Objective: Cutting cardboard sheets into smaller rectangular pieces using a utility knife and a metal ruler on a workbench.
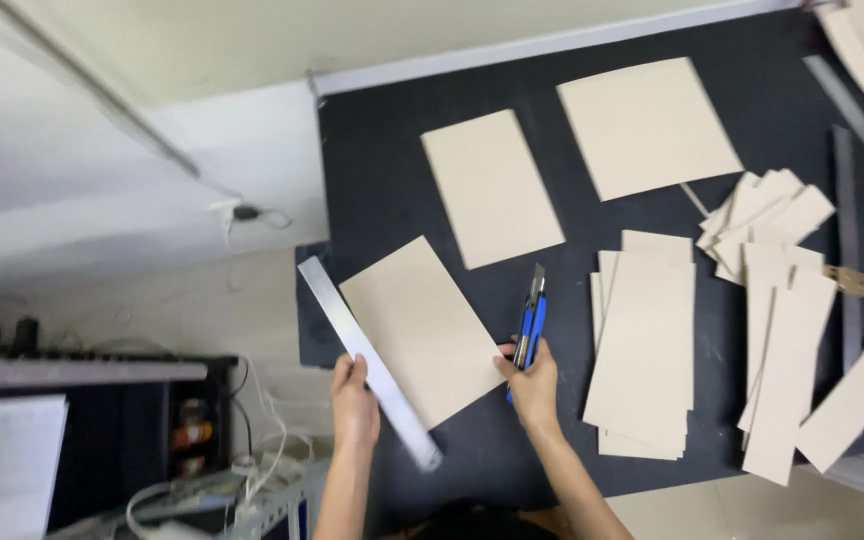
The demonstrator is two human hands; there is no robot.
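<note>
My left hand [354,403] grips a long metal ruler [367,360] that lies along the left edge of a beige cardboard sheet [422,330] on the black work mat [382,170]. My right hand [532,385] holds a blue utility knife [529,322], blade pointing away from me, at the sheet's right edge.
Two larger cardboard sheets [492,188] [647,125] lie farther back. A stack of sheets [644,355] and several narrower strips [787,330] lie to the right. White wall and floor [102,180] are at left, with cables and a dark shelf [92,440] below.
</note>
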